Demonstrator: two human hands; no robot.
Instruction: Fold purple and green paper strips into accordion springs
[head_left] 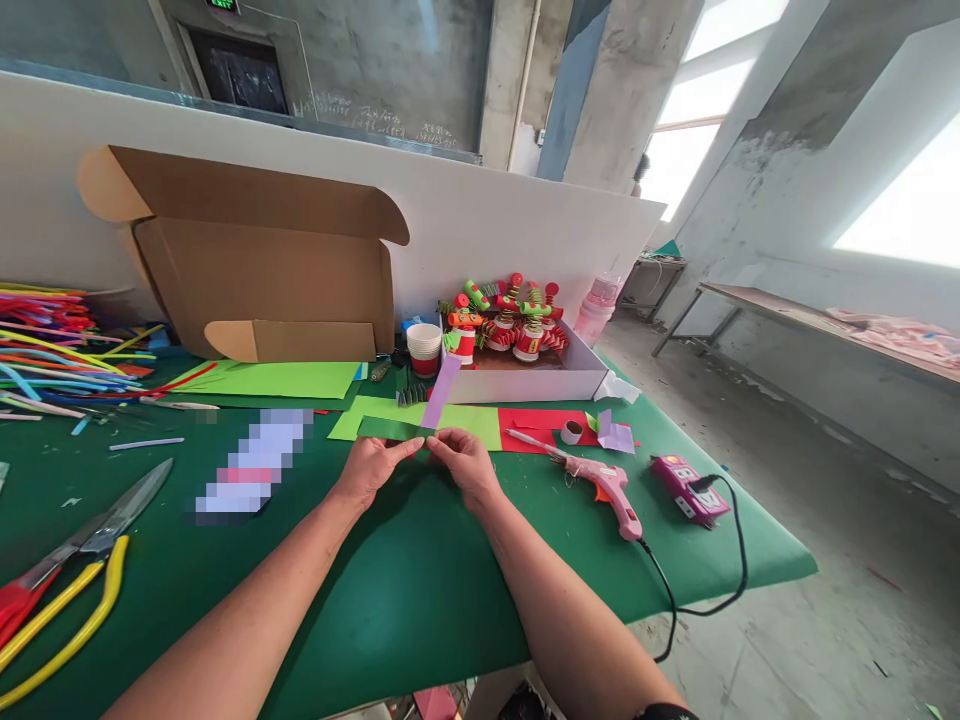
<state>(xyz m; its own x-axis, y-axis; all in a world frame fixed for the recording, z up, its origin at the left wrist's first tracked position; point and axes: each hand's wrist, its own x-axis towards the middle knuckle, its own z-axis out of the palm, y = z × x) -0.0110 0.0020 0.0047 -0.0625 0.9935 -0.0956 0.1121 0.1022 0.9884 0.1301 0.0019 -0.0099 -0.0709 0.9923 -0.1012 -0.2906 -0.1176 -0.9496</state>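
Observation:
My left hand (pixel 373 470) pinches a dark green paper strip (pixel 390 429) near its lower edge. Close beside it, my right hand (pixel 468 466) grips the corner where that strip meets a purple paper strip (pixel 442 393). The two strips stand at an angle to each other; whether they are glued is hidden by my fingertips. Both hands are just above the green table, in front of a light green paper sheet (pixel 480 424) and red paper (pixel 517 435). To the right lies a pink glue gun (pixel 600 475), its nozzle pointing left.
A white box (pixel 525 384) of paper-cup figures (pixel 529 330) stands behind, with stacked paper cups (pixel 424 350) beside it. Scissors (pixel 97 535) and pipe cleaners (pixel 52 350) lie left. The glue gun's cord (pixel 670 590) runs to a purple power box (pixel 688 490). An open cardboard box (pixel 270 270) stands at the back.

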